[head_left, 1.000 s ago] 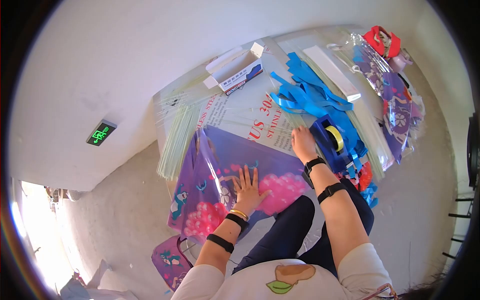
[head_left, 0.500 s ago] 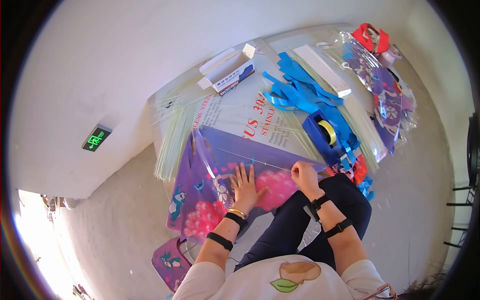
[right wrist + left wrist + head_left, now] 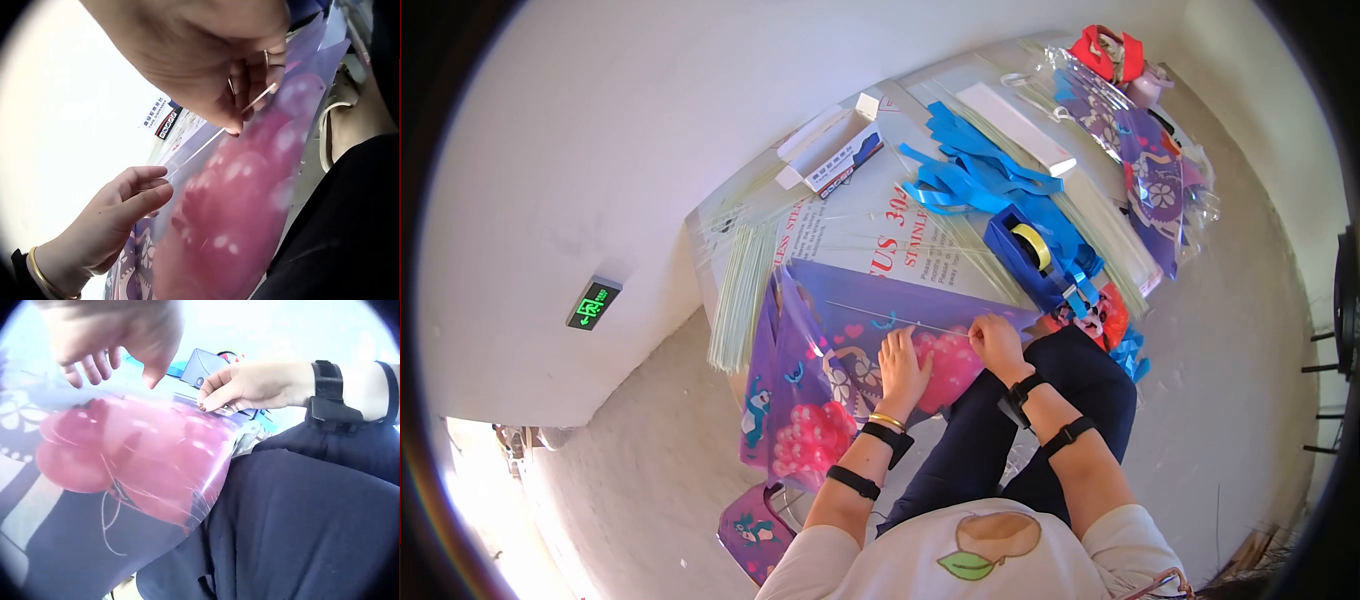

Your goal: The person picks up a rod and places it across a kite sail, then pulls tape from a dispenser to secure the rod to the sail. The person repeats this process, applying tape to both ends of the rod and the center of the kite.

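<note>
A thin white stick (image 3: 199,150) lies across a purple printed plastic sheet (image 3: 815,287) with pink balloon pictures. My right hand (image 3: 998,345) pinches the stick near one end between thumb and fingers, close over the sheet. My left hand (image 3: 903,378) is over the sheet beside the balloon print, its fingers loosely extended. In the right wrist view, the left fingertips (image 3: 159,172) are right by the stick. A blue tape dispenser (image 3: 1003,250) with a yellow roll stands just beyond my right hand.
Bundled thin sticks (image 3: 743,300) lie at the table's left. An open white box (image 3: 832,155) stands at the back, with blue ribbons (image 3: 970,160) and a long white box (image 3: 1015,127) to its right. More purple printed plastic (image 3: 1152,185) lies at the far right.
My right hand has come from beside the tape dispenser to over the sheet, bringing the stick. My left hand, earlier spread flat on the sheet, has shifted toward the stick with its fingers closer together.
</note>
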The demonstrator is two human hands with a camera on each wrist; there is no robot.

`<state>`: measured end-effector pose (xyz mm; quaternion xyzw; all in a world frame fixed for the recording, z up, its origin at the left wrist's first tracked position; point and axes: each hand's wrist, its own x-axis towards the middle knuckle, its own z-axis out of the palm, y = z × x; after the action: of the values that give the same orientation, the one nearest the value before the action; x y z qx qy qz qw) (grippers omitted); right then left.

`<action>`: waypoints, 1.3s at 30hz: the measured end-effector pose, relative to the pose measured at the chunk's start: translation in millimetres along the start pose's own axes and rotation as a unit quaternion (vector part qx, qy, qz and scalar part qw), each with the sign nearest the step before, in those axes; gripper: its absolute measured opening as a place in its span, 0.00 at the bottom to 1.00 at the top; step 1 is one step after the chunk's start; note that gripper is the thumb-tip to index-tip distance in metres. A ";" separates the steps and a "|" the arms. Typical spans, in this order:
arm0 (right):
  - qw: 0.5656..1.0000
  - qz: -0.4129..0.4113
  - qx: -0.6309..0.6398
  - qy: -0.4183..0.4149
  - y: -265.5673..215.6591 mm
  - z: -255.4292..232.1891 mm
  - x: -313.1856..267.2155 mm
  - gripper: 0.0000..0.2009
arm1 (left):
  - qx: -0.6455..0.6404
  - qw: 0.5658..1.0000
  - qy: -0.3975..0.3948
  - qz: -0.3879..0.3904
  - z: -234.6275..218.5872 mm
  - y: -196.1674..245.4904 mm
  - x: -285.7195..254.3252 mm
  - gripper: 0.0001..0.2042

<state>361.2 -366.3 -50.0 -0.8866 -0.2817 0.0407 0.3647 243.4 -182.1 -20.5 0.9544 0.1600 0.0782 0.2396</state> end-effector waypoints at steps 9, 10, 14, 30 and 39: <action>0.999 0.008 0.021 0.031 4.5 1.4 4.6 0.04 | 0.012 1.000 -0.011 -0.022 -1.1 -12.2 0.4 0.33; 0.999 0.016 0.025 0.029 5.0 1.1 5.6 0.03 | 0.021 0.999 -0.030 -0.006 -0.6 -13.2 -0.4 0.33; 0.999 0.023 0.020 0.021 8.0 0.0 9.4 0.03 | 0.057 0.997 -0.039 0.043 -0.5 -12.8 -0.3 0.35; 0.995 0.068 0.071 0.023 11.6 -0.5 12.8 0.04 | 0.148 0.980 -0.056 0.117 -8.5 -7.6 29.2 0.34; 0.986 0.106 0.129 0.005 1.7 -20.3 0.0 0.05 | 0.073 0.974 -0.026 0.211 -28.2 -8.8 73.8 0.11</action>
<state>367.6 -379.9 -36.3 -0.8573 -0.1764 0.1108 0.4708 303.8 -137.3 5.2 0.9833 -0.0466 0.0899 0.1514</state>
